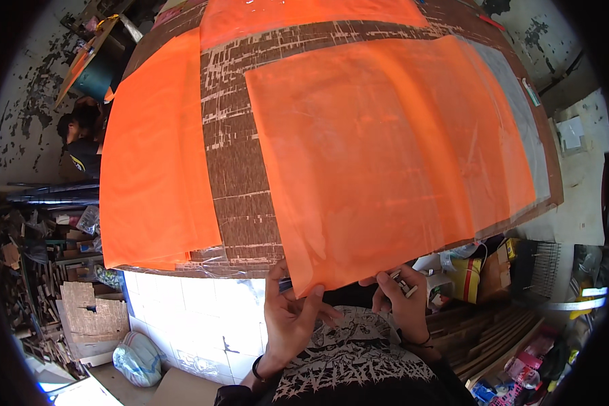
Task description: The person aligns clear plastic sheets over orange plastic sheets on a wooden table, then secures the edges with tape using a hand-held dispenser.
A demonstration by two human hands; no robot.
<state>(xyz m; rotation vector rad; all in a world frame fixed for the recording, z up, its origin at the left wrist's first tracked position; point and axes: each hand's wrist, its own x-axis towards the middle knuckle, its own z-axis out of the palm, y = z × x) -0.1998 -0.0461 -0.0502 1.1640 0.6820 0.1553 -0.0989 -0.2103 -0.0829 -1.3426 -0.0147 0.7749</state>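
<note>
A large orange fabric sheet (358, 149) lies over the table, partly covered by a clear, milky plastic film (507, 122). Its near left corner hangs past the table edge, pinched between thumb and fingers of my left hand (294, 321). My right hand (404, 301) is closed at the sheet's near edge, the thumb and fingertips against the fabric. Tucked in its fingers is a small, pale, metallic-looking object (407, 285), too small to name. How firmly the right fingertips grip the cloth is hard to see.
A second orange sheet (159, 162) lies on the left, a third (311, 17) at the far side. Between them shows the worn brown tabletop (240, 169). A person (84, 128) is beyond the left edge. Wood scraps (91, 308), a stuffed bag (139, 358) and a yellow box (467, 279) stand below.
</note>
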